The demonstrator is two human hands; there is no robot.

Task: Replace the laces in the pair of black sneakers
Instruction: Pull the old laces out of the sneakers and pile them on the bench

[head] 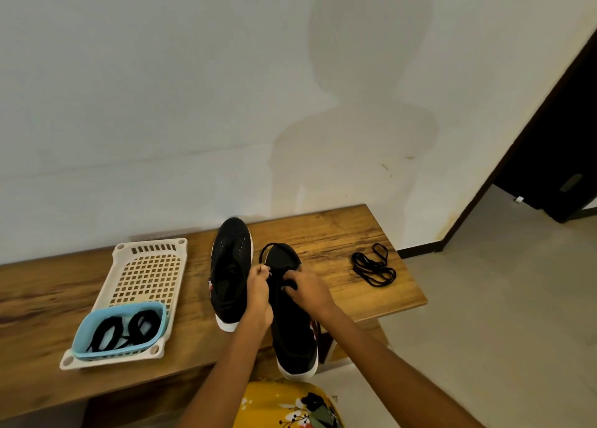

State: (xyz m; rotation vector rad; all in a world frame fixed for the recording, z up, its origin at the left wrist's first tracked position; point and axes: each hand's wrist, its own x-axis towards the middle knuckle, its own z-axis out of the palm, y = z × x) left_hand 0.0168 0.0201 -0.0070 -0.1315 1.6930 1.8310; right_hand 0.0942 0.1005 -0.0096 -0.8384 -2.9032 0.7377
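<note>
- Near shoe (292,330), on the bench (371,285) edge: left hand (258,293) pinches its lace (266,250); right hand (308,287) fingers curl at the eyelets. Lacing unfinished.
- Far shoe (231,272) looks laceless.
- Two coiled laces (126,329) wait in the blue tub (97,324); a loose lace pile (374,267) lies well right.

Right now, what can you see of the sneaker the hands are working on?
The near sneaker is black, with what looks like a fabric upper, a white sole and a red-and-white mark on its right side. It lies toe toward the wall on the wooden bench, its heel overhanging the front edge. It sits right of the other sneaker. The left hand pinches a black lace that loops over the toe; the right hand has its fingers curled at the eyelet area.
</note>
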